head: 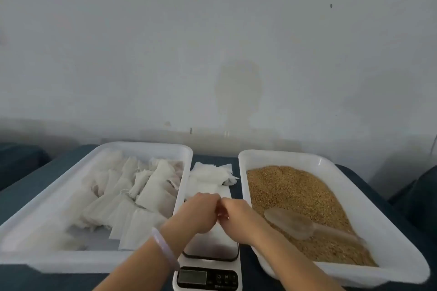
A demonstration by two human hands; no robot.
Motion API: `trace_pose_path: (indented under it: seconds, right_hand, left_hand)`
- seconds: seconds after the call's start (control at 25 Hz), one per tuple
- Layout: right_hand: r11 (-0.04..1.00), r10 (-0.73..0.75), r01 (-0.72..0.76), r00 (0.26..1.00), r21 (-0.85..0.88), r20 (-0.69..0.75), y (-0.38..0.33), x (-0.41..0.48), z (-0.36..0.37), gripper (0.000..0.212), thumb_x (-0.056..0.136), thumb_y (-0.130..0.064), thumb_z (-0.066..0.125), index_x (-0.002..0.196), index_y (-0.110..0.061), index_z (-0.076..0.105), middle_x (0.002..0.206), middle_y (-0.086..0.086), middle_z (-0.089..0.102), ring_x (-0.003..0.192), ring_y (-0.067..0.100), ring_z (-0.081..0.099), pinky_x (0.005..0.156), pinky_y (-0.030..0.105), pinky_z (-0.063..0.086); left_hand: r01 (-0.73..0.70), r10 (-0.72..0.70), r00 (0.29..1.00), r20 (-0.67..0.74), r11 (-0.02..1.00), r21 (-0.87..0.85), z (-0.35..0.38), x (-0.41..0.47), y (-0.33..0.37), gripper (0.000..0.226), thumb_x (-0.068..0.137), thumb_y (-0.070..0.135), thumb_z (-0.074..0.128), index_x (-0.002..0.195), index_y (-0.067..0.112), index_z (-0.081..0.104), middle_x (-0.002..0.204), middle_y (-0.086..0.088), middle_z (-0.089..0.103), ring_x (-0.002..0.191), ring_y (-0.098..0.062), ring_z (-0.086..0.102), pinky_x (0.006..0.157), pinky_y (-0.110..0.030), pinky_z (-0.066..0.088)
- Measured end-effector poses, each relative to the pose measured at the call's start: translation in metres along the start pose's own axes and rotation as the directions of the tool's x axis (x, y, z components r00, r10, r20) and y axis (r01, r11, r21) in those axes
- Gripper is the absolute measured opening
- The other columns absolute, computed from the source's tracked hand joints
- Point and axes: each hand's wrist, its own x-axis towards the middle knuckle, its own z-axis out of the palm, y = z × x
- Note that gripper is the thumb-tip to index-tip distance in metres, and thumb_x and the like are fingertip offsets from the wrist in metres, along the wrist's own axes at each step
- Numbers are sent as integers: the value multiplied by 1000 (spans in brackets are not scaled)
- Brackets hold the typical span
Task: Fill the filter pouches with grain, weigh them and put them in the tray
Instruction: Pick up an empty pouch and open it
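White pouch [221, 216] pinched between left hand [201, 211], right hand [239, 214].

Made out only on the front panel of the scale [209, 264]: a power symbol, "M" and "T" on its three buttons [226, 277], smaller print beneath too blurred, display [192, 277] digits illegible.

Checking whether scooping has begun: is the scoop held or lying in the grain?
Lying in the grain: the scoop rests on its surface, while the left hand and right hand meet over the scale.
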Motion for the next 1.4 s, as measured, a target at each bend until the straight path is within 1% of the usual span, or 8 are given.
trace_pose_path:
  seconds: [0.4, 0.64, 0.8, 0.96, 1.08, 1.2, 1.32, 1.4]
  right_hand:
    - [982, 33, -37, 999, -185, -24, 10, 24, 7, 19, 92, -9, 40, 100, -11, 57, 107, 7, 60, 94, 22, 58, 69, 25, 39]
    - [975, 42, -64, 994, -215, -105, 19, 45, 0, 18, 91, -5, 44, 100, -9, 59, 104, 9, 59, 92, 23, 58, 73, 28, 44]
    - [961, 23, -58, 991, -271, -132, 22, 48, 8, 15, 92, -8, 43, 99, -11, 56, 99, 7, 56, 94, 24, 58, 64, 25, 41]
    - [974, 7, -50, 982, -222, -190, 29, 47, 14, 20, 94, -11, 40, 104, -11, 57, 105, 4, 58, 95, 19, 54, 77, 29, 45]
    - [991, -16, -21, 960, -130, -278, 30, 46, 15, 20, 96, -17, 41, 102, -13, 60, 101, 1, 60, 91, 15, 54, 76, 26, 45]
    - [1000, 12, -20, 940, -19, -341, 30, 47, 13, 23, 96, -16, 43, 105, -13, 63, 102, 1, 64, 91, 13, 57, 77, 24, 45]
    - [979, 107, -36, 928, 200, -356, 34, 48, 6, 35, 95, -12, 45, 128, -15, 53, 124, 1, 57, 110, 11, 52, 90, 18, 40]
    - [929, 141, -22, 944, 370, -298, 36, 46, -4, 51, 91, -22, 57, 139, -19, 40, 136, -3, 46, 123, 10, 44, 103, 25, 38]
  left_hand:
    - [99, -100, 994, 42, 994, 39, 16, 28, 0, 27, 94, 11, 46, 120, 13, 48, 123, -8, 53, 115, -24, 50, 96, -34, 43]
    - [267, -257, 962, -94, 956, 123, 15, 75, -1, 41, 93, 12, 49, 131, 1, 40, 135, -16, 43, 127, -28, 40, 106, -34, 36]
    - [255, -259, 966, -1, 951, 173, 36, 83, -16, 40, 95, 8, 43, 135, 6, 40, 148, -15, 27, 134, -28, 31, 107, -37, 34]
    - [273, -280, 960, 5, 940, 203, 43, 87, -21, 29, 97, 7, 41, 123, 11, 54, 128, -8, 56, 117, -25, 54, 94, -32, 43]
    - [328, -331, 944, -18, 926, 189, 37, 90, -20, 26, 95, 5, 47, 118, 10, 58, 120, -7, 62, 109, -23, 60, 83, -29, 46]
    - [301, -296, 953, -66, 950, 89, 22, 88, -13, 27, 94, 5, 50, 119, 9, 55, 119, -8, 61, 108, -23, 59, 85, -26, 46]
    - [195, -249, 952, -178, 942, -273, -9, 76, -12, 30, 92, 1, 41, 116, 7, 58, 112, -9, 63, 102, -23, 59, 82, -25, 44]
    - [85, -187, 968, -165, 869, -487, -29, 57, -14, 32, 91, -3, 33, 102, 7, 62, 100, -11, 62, 89, -23, 56, 71, -22, 42]
